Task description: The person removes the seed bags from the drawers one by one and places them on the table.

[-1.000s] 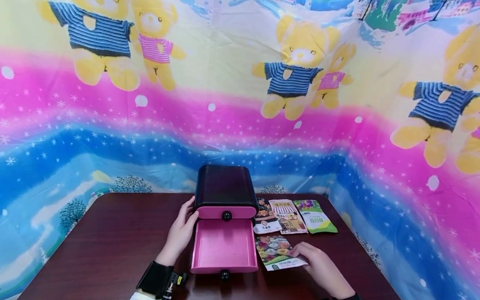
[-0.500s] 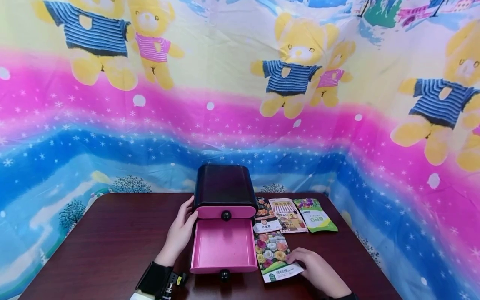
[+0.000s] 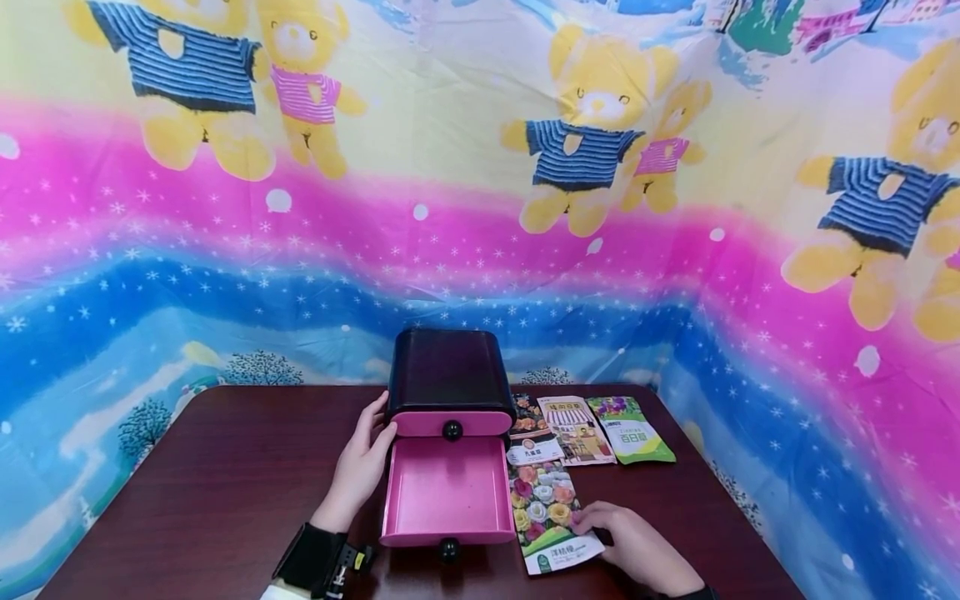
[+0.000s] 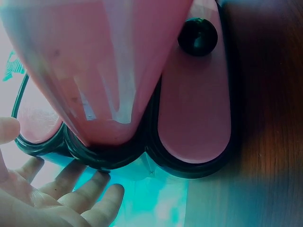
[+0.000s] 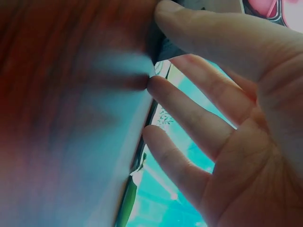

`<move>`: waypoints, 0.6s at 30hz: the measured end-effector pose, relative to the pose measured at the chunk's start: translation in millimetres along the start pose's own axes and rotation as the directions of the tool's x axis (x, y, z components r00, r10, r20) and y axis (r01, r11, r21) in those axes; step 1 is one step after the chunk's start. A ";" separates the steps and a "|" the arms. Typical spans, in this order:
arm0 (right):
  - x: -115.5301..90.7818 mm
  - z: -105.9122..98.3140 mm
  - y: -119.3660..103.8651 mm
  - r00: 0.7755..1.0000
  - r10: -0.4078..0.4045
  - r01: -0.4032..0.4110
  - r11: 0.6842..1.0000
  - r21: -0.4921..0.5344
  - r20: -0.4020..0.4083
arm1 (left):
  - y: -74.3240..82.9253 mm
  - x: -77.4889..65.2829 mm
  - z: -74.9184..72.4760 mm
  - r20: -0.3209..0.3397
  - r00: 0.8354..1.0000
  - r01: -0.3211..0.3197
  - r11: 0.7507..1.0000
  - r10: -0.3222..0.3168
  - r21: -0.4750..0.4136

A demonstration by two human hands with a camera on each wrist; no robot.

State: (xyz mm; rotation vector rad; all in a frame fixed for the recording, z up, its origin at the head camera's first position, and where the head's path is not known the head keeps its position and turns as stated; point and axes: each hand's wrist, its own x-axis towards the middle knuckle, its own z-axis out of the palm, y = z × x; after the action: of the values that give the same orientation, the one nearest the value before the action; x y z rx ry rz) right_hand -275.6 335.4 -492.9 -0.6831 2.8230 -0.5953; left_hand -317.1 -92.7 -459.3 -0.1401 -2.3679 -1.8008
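Note:
A black mini drawer cabinet with pink drawers stands at the table's middle, its middle drawer pulled out and bare inside. My left hand rests along the cabinet's left side; its fingers reach out at the casing in the left wrist view, the thumb held apart. To the right of the drawer lies a flower seed packet with colourful blooms, its label end toward me. My right hand pinches that packet's right edge. The right wrist view shows the thumb over the packet's edge, the other fingers spread below.
Behind the pinched packet lie an orange-flower packet, a packet with a striped awning and a green-and-white packet. A teddy-bear cloth hangs round the dark wooden table.
My right hand has drawn the seed packet slightly toward me and laid it flatter, so its flower picture shows more fully. The left hand and the drawer cabinet stay put.

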 end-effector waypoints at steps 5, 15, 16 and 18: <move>0.1 -1.4 0.5 0.999 0.010 -0.010 1.000 -0.006 0.031 | 0.0 0.2 0.0 -0.001 1.000 0.000 1.000 0.000 0.003; -2.2 -5.0 -0.4 0.995 0.015 -0.020 0.999 0.046 0.097 | 1.6 -0.9 -0.3 -0.010 1.000 -0.008 1.000 0.008 0.008; -3.1 -5.1 -0.7 0.995 0.014 -0.020 0.998 0.052 0.099 | 1.4 -0.7 -0.4 -0.008 1.000 -0.005 1.000 0.005 0.007; -4.4 -5.0 -1.6 0.995 0.009 -0.014 0.998 0.055 0.095 | 1.3 -0.3 -0.5 -0.003 1.000 0.001 1.000 -0.001 0.003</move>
State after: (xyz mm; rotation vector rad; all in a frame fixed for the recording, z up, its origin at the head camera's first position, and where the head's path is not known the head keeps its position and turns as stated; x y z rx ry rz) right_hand -272.4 337.9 -487.3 -0.6666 2.7105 -0.6202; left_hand -316.6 -92.8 -458.0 -0.1356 -2.3699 -1.7965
